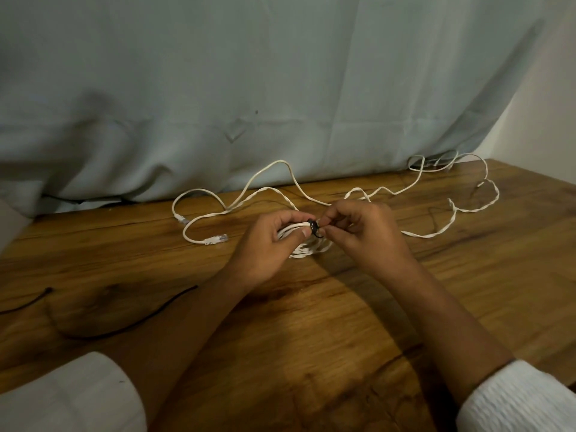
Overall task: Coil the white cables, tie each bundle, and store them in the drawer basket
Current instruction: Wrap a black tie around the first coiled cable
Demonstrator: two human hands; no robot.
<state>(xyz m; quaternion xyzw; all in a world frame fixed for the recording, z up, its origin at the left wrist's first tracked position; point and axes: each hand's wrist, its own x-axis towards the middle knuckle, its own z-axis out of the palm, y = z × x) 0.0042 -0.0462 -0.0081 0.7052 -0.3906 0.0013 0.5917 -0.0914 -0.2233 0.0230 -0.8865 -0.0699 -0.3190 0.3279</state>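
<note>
A coiled bundle of white cable [307,246] lies at the middle of the wooden table [311,322]. My left hand [268,244] grips the bundle from the left. My right hand [361,232] pinches a black tie [313,227] wrapped round the top of the bundle. A loose white cable [249,188] snakes across the back of the table, with its plugs [215,239] lying left of my hands. More loose white cable [461,207] runs off to the back right.
A pale cloth [249,88] hangs behind the table and drapes onto its back edge. Two thin black ties [131,322] lie on the wood at the front left. White sleeves cover both forearms near the bottom corners.
</note>
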